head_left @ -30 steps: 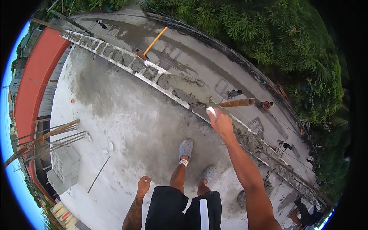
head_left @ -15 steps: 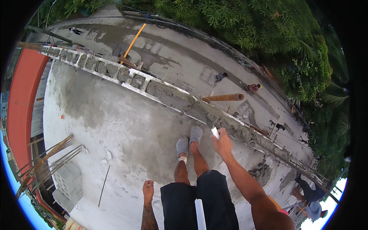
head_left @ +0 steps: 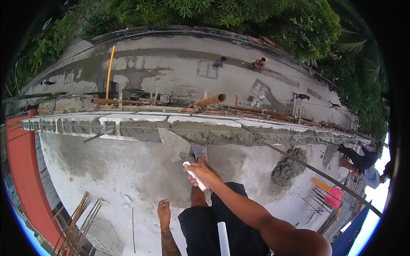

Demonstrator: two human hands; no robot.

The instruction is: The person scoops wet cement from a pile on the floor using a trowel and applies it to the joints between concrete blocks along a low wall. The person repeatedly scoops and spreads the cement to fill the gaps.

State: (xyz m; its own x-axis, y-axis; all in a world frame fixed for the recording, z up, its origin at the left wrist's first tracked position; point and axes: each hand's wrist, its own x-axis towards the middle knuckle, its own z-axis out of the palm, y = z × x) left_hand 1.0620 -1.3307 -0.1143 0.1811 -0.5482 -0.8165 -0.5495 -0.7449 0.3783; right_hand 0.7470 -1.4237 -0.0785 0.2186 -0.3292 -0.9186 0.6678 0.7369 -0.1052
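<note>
My right hand (head_left: 200,176) is wrapped round the white handle of a trowel (head_left: 175,146). Its grey, mortar-smeared blade reaches the near side of a low hollow-block wall (head_left: 117,118). Wet grey mortar (head_left: 209,132) lies along the wall top, and a thin string line runs across it. My left hand (head_left: 164,212) hangs over the floor near my left leg, fingers curled in with nothing visible in them. Below the blade shows one of my grey clogs (head_left: 199,150), partly hidden by my right hand and the trowel.
A long rebar (head_left: 324,179) slants up at right, by a mortar heap (head_left: 289,166). A co-worker (head_left: 363,162) is at far right near a pink container (head_left: 333,198). Stacked blocks (head_left: 102,237) stand lower left. Past the wall are rusty pipes (head_left: 209,100) and a street below.
My view has turned, so the wall now lies level across it. My right hand has swung left and nearer me, bringing the trowel blade into sight. The left hand stays low and curled.
</note>
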